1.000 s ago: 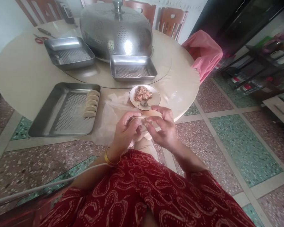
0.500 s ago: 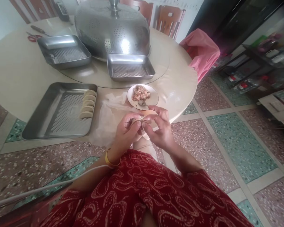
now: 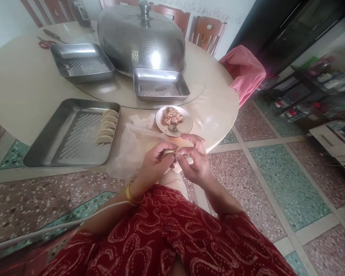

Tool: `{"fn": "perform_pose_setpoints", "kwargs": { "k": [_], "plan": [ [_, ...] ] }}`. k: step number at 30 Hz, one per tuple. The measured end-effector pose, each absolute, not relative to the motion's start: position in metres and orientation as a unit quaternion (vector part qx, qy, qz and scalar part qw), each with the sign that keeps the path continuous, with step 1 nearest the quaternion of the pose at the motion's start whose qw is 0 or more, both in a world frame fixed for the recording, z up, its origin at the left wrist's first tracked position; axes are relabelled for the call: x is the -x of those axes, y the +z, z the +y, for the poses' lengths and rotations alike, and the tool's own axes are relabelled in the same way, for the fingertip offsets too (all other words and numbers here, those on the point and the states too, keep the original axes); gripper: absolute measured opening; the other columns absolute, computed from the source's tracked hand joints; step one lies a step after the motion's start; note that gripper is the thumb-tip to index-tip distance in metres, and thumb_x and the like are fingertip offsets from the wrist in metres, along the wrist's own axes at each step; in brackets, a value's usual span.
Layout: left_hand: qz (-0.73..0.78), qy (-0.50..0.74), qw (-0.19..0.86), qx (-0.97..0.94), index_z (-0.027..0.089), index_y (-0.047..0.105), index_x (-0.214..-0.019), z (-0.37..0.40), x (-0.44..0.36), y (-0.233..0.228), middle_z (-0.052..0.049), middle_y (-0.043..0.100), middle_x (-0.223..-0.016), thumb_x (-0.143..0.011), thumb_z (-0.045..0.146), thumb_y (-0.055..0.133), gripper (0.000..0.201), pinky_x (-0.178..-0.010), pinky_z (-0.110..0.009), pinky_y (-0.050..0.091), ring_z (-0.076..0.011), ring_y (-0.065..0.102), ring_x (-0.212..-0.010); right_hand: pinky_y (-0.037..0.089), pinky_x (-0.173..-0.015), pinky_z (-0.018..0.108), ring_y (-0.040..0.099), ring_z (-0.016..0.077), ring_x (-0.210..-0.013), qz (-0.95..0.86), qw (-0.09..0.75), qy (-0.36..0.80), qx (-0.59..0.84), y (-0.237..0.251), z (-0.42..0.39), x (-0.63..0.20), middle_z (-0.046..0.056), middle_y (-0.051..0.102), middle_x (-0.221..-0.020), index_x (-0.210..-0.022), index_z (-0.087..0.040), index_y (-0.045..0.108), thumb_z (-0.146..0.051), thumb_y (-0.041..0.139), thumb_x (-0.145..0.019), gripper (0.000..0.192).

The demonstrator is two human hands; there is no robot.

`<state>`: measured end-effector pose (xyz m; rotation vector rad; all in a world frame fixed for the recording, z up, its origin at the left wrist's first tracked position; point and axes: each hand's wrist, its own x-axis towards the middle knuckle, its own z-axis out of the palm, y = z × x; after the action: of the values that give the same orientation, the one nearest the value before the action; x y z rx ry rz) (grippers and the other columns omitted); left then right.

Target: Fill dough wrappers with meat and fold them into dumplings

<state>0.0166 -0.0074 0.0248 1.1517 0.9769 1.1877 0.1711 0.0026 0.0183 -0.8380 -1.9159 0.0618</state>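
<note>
My left hand [image 3: 154,163] and my right hand [image 3: 194,161] meet at the near edge of the round table [image 3: 23,92], pinching a pale dumpling [image 3: 170,153] between the fingertips of both. Most of the dumpling is hidden by my fingers. Just beyond my hands stands a small white plate [image 3: 186,123] with minced filling [image 3: 171,116] and a spoon [image 3: 173,128]. To the left lies a steel tray [image 3: 57,145] with several folded dumplings [image 3: 107,126] lined along its right side.
A thin plastic sheet [image 3: 132,142] lies between tray and plate. Two smaller steel trays [image 3: 160,84] [image 3: 82,63] and a perforated steel dome cover [image 3: 140,36] sit on a glass turntable. Scissors [image 3: 46,44] lie at the far left. Chairs and a pink cloth [image 3: 244,71] stand behind.
My hands have stayed together on the dumpling, fingers shifting slightly along its edge and drawing closer. The view has swung a little; nothing on the table has moved.
</note>
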Motion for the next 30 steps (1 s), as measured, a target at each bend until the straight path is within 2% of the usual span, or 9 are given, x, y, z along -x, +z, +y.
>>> {"fn": "perform_pose_setpoints", "kwargs": {
  "k": [6,10,15,18,22,27,30],
  "plan": [
    [0.4,0.514,0.57,-0.501,0.017,0.065,-0.089,-0.006,-0.017,0.022,-0.003,0.068,-0.091,-0.081,0.027,0.067,0.013,-0.052,-0.019,0.055,-0.0082,0.062,-0.059,0.053,-0.089,0.051,0.057,0.0281,-0.118,-0.779,0.511,0.018,0.362,0.018,0.003,-0.173,0.006,0.059,-0.118,-0.102,-0.028,0.057,-0.019,0.059,-0.09,0.015],
    [0.399,0.517,0.559,-0.51,0.017,0.065,-0.088,-0.005,-0.018,0.021,-0.003,0.069,-0.093,-0.082,0.027,0.066,0.012,-0.053,-0.019,0.056,-0.0088,0.064,-0.063,0.052,-0.092,0.052,0.056,0.0282,-0.12,-0.777,0.515,0.026,0.361,0.016,0.003,-0.172,0.005,0.061,-0.113,-0.103,-0.03,0.056,-0.018,0.059,-0.09,0.018],
    [0.407,0.528,0.552,-0.501,0.017,0.066,-0.089,-0.006,-0.019,0.021,-0.003,0.07,-0.088,-0.082,0.027,0.066,0.012,-0.053,-0.019,0.055,-0.0096,0.064,-0.063,0.052,-0.093,0.051,0.056,0.027,-0.119,-0.77,0.528,0.045,0.356,0.021,0.001,-0.176,0.005,0.058,-0.125,-0.108,-0.029,0.058,-0.021,0.058,-0.09,0.02],
    [0.412,0.534,0.54,-0.504,0.018,0.067,-0.09,-0.006,-0.019,0.019,-0.001,0.07,-0.082,-0.082,0.026,0.066,0.012,-0.051,-0.019,0.053,-0.0082,0.062,-0.057,0.054,-0.09,0.05,0.058,0.0255,-0.117,-0.753,0.538,0.058,0.374,0.023,-0.001,-0.185,0.004,0.059,-0.124,-0.107,-0.029,0.061,-0.023,0.059,-0.091,0.018],
    [0.417,0.523,0.536,-0.515,0.019,0.067,-0.091,-0.006,-0.018,0.017,0.001,0.067,-0.076,-0.084,0.027,0.065,0.01,-0.049,-0.017,0.05,-0.0068,0.059,-0.053,0.054,-0.093,0.05,0.057,0.0247,-0.118,-0.743,0.494,0.131,0.431,0.023,-0.002,-0.197,0.003,0.06,-0.122,-0.108,-0.029,0.062,-0.025,0.063,-0.088,0.02],
    [0.389,0.507,0.534,-0.553,0.021,0.063,-0.092,-0.004,-0.019,0.013,0.0,0.065,-0.103,-0.086,0.026,0.064,0.008,-0.052,-0.017,0.051,-0.0041,0.058,-0.058,0.055,-0.092,0.049,0.061,0.024,-0.113,-0.726,0.479,0.184,0.458,0.024,-0.001,-0.197,0.005,0.064,-0.116,-0.094,-0.026,0.065,-0.023,0.065,-0.085,0.009],
    [0.382,0.487,0.524,-0.586,0.021,0.063,-0.093,-0.003,-0.019,0.009,-0.001,0.061,-0.109,-0.086,0.024,0.063,0.008,-0.053,-0.017,0.051,-0.0049,0.059,-0.064,0.055,-0.092,0.048,0.062,0.0236,-0.109,-0.712,0.483,0.197,0.469,0.025,0.0,-0.194,0.005,0.066,-0.111,-0.085,-0.025,0.065,-0.021,0.064,-0.084,0.004]
  ]
}}
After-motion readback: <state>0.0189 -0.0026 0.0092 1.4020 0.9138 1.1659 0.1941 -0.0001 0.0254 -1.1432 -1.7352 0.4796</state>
